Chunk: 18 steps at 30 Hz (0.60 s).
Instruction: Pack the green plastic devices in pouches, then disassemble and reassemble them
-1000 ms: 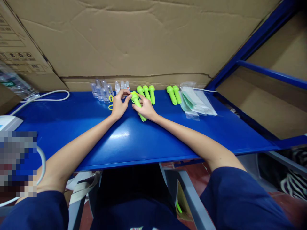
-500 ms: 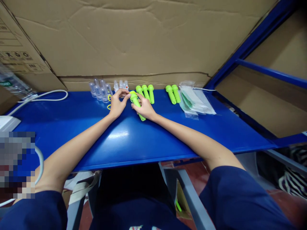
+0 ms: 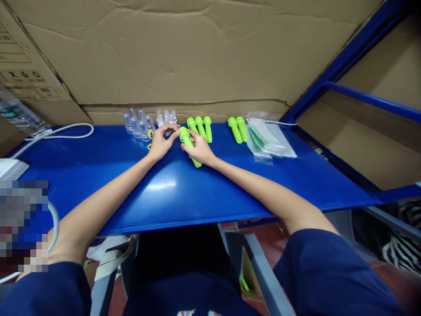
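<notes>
My right hand (image 3: 201,149) is wrapped round a lime-green flashlight-shaped body (image 3: 196,162), whose wide head points up and left. A yellow ring (image 3: 183,129) sits at the top of that head. Thumb and finger of my left hand (image 3: 162,142) are pinched at the ring's left edge. Just left of this hand lie loose yellow rings (image 3: 150,134), partly hidden by it. Behind it stand several clear plastic bottle-shaped pieces (image 3: 143,130) and smaller clear-topped white pieces (image 3: 160,118). Three green flashlight-shaped bodies (image 3: 208,129) lie behind my right hand.
Two more green bodies (image 3: 234,131) lie to the right, beside clear bags with white and green contents (image 3: 269,138). A cardboard wall (image 3: 184,57) closes the back of the blue table (image 3: 158,206). At left are a white cable (image 3: 74,137) and a plastic bottle (image 3: 19,115).
Both hands and the green body stay almost in place. The whole view has shifted very slightly; nothing has been let go.
</notes>
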Tool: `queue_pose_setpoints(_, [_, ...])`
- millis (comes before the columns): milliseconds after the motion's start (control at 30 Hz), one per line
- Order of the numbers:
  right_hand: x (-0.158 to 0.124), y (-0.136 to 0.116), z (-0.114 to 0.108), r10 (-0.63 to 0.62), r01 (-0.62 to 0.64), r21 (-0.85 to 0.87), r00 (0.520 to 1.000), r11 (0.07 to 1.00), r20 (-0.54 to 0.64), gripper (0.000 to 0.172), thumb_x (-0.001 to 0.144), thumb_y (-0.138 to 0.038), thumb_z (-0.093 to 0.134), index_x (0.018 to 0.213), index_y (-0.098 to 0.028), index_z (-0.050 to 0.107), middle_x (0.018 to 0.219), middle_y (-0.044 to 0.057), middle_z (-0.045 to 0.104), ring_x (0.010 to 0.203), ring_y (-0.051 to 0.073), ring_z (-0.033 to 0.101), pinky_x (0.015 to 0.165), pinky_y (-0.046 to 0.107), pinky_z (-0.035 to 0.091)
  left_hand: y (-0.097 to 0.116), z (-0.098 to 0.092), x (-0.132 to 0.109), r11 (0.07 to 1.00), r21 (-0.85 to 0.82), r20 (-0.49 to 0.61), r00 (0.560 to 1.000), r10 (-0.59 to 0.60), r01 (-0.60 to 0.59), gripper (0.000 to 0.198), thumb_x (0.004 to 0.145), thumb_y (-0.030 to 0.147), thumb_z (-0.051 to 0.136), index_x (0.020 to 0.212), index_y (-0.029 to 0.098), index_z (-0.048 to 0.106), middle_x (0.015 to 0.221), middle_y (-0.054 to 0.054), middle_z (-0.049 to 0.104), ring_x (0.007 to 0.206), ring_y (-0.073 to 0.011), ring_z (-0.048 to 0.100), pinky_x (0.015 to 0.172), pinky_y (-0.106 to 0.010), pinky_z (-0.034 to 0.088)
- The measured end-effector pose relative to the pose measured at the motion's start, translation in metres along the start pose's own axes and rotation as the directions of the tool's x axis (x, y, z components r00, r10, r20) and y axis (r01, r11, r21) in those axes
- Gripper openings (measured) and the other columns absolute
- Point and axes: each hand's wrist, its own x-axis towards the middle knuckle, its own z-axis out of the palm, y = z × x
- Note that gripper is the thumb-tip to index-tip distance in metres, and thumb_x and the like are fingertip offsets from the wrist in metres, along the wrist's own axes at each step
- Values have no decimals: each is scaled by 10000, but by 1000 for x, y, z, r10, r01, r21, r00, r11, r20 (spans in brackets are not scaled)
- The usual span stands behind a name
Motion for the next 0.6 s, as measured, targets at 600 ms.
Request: queue_pose_setpoints(600, [0, 3, 0, 14, -14, 29, 1000, 999, 7, 612, 809, -284, 616, 1385, -102, 520, 726, 22, 700, 518, 169, 626, 529, 301, 575, -1, 2, -2, 998, 57, -14, 999, 36, -35, 169, 887, 359, 682, 898, 194, 714, 1047, -72, 781, 992, -197, 710, 797, -298, 515])
